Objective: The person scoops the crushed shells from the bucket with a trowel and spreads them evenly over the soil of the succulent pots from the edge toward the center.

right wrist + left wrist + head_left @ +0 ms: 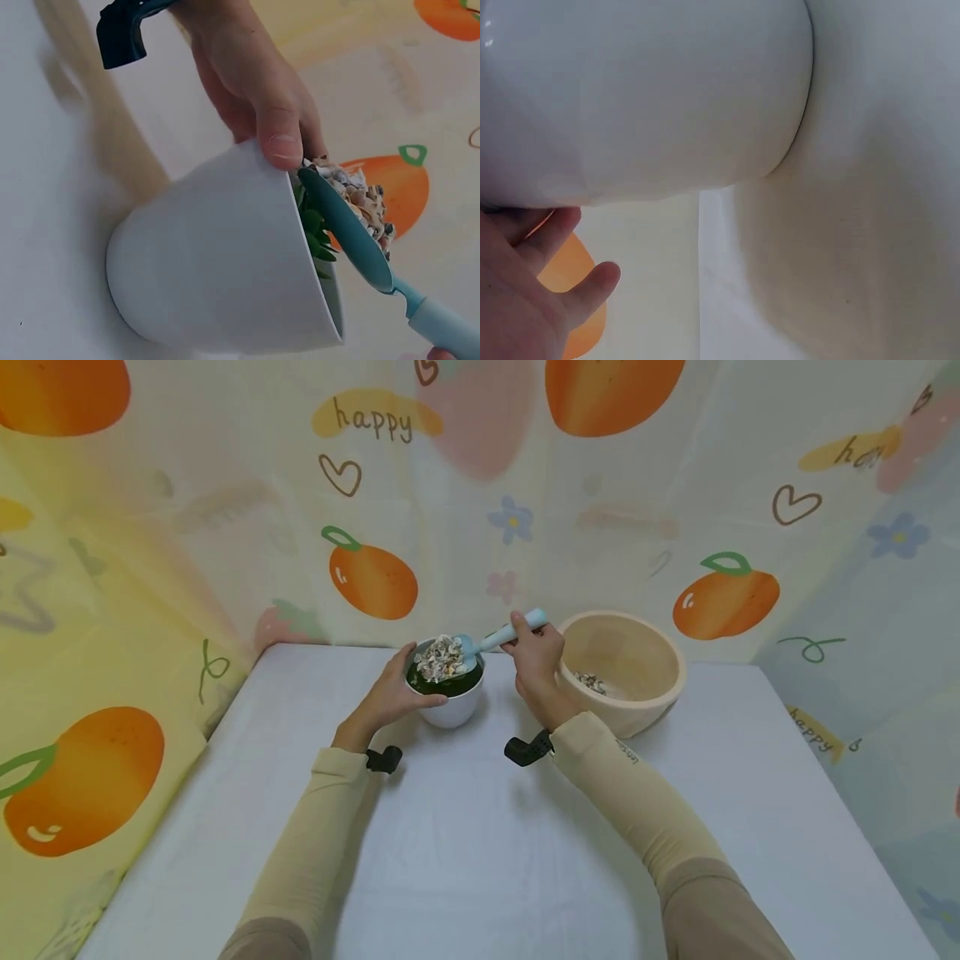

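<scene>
A white flower pot [453, 710] with green leaves [315, 229] inside stands on the table. My left hand [393, 693] holds its left side, thumb along the near rim and fingers round the far side. In the head view, my right hand [538, 664] grips the pale blue handle of a small trowel [360, 240]. Heaped on the trowel's blade is a pile of whitish and brown shell-like bits [440, 658], above the pot's mouth. The left wrist view shows mostly the pot's smooth wall [660, 97], with several fingers [551, 232] against it.
Just right of the pot stands a beige round bowl [626, 714], with a small heap of the same bits [590, 682] at its inner left. A white cloth covers the table [465, 860]. Behind it hangs a fruit-patterned curtain [457, 535].
</scene>
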`<state>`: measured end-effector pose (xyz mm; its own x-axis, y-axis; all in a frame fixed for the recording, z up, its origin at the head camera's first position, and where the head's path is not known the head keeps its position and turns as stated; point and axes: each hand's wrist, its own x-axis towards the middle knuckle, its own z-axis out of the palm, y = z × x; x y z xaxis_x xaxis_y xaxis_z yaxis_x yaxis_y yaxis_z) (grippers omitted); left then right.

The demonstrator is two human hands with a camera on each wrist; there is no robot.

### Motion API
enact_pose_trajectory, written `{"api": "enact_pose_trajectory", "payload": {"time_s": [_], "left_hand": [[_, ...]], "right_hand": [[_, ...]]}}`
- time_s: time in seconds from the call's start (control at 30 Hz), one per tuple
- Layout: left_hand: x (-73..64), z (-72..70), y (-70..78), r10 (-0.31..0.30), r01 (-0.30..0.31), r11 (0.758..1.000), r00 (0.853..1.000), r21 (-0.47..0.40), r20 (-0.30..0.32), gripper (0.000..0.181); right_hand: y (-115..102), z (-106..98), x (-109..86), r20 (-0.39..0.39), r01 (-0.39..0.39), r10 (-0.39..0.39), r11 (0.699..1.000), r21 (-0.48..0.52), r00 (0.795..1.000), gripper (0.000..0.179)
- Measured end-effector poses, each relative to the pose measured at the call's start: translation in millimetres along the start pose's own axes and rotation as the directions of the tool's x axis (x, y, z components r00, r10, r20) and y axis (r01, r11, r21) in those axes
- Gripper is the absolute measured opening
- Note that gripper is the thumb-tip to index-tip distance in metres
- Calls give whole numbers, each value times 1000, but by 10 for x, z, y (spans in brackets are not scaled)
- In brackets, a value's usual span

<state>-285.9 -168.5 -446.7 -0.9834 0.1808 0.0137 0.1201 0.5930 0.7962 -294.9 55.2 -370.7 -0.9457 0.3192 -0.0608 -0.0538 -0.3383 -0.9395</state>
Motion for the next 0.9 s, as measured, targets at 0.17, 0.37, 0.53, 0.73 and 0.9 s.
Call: {"api": "enact_pose_trajectory", "payload": {"time_s": [0.17, 0.37, 0.53, 0.73, 0.9], "left_hand": [[-51, 26, 8, 3, -2, 1000, 999, 20, -50, 122], [-119, 89, 40, 13, -5, 998, 993, 65, -119, 120], [-113, 47, 53, 9, 0, 995, 997, 103, -82, 120], [-46, -33, 39, 0, 0, 999, 1000, 35, 14, 122], [-26, -22, 7, -20, 20, 1000, 1000, 7, 17, 125]], "right_hand": [[-7, 18, -5, 12, 2, -2, 1000, -7, 1000, 15], [6, 5, -4, 27, 9, -9, 1000, -17, 1000, 14], [13, -15, 6, 17, 7, -6, 1000, -14, 1000, 14], [24, -22, -3, 8, -2, 3, 1000, -21, 1000, 14], [47, -37, 0, 0, -3, 3, 1000, -31, 1000, 16]]}}
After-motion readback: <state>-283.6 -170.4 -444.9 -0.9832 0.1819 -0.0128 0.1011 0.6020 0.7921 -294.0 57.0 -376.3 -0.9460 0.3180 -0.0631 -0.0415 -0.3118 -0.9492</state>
